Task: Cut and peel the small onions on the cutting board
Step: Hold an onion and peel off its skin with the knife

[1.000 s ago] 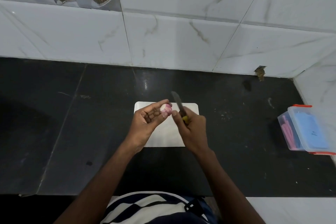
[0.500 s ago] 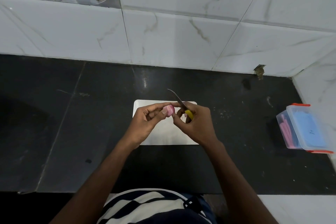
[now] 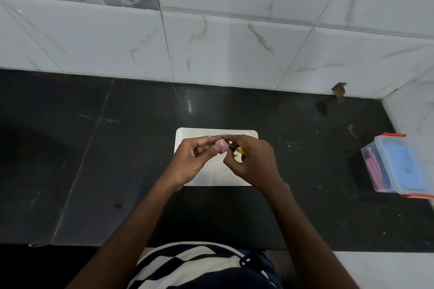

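Note:
A small pink onion [image 3: 223, 145] is pinched in the fingertips of my left hand [image 3: 195, 162], held just above the white cutting board [image 3: 218, 177]. My right hand [image 3: 252, 162] grips a knife with a yellow handle [image 3: 241, 150]. Its thin blade lies edge-on across the top of the onion, pointing left. My right thumb and fingers touch the onion's right side. Both hands meet over the board's far half and hide most of the handle. No other onions show on the board.
The board lies on a black stone counter [image 3: 94, 159] backed by a white marble-tiled wall [image 3: 234, 42]. A clear plastic box with an orange-clipped lid [image 3: 399, 166], holding pink sticks, sits at the right edge by the side wall.
My right hand closed in on the onion. The knife blade swung down from pointing up and away to lying flat across the onion's top. The left hand kept its hold.

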A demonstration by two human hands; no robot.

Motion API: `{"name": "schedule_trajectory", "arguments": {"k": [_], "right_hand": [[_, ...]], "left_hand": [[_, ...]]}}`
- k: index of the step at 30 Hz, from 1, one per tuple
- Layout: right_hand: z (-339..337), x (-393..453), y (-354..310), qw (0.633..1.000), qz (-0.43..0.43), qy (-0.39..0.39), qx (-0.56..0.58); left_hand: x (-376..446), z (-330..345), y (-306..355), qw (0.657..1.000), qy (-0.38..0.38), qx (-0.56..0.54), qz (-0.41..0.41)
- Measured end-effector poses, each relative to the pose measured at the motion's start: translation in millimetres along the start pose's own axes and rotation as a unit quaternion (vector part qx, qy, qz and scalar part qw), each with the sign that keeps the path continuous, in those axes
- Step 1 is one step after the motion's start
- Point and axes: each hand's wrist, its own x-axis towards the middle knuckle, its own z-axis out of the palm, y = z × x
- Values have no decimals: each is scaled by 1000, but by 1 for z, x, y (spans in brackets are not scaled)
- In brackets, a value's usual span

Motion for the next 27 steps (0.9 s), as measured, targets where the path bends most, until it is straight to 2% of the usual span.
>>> {"name": "schedule_trajectory", "arguments": {"k": [4, 7, 12, 16, 19, 23, 27], "right_hand": [[4, 1, 3, 999, 37, 24, 21], [1, 0, 8, 997, 50, 29, 47], [-11, 1, 10, 993, 18, -45, 107], [-16, 7, 15, 990, 12, -68, 119], [-19, 10, 14, 983, 26, -75, 167], [-16, 8, 14, 969, 54, -62, 233], [-13, 3, 15, 955, 87, -13, 284]], "left_hand": [[-1, 2, -1, 1000, -15, -19, -4], [-2, 5, -3, 1000, 6, -12, 3], [2, 0, -3, 1000, 8, -11, -15], [5, -5, 0, 999, -36, 30, -27], [5, -8, 3, 998, -55, 3, -41], [6, -3, 3, 996, -60, -46, -57], [8, 7, 3, 991, -49, -104, -69]]}}
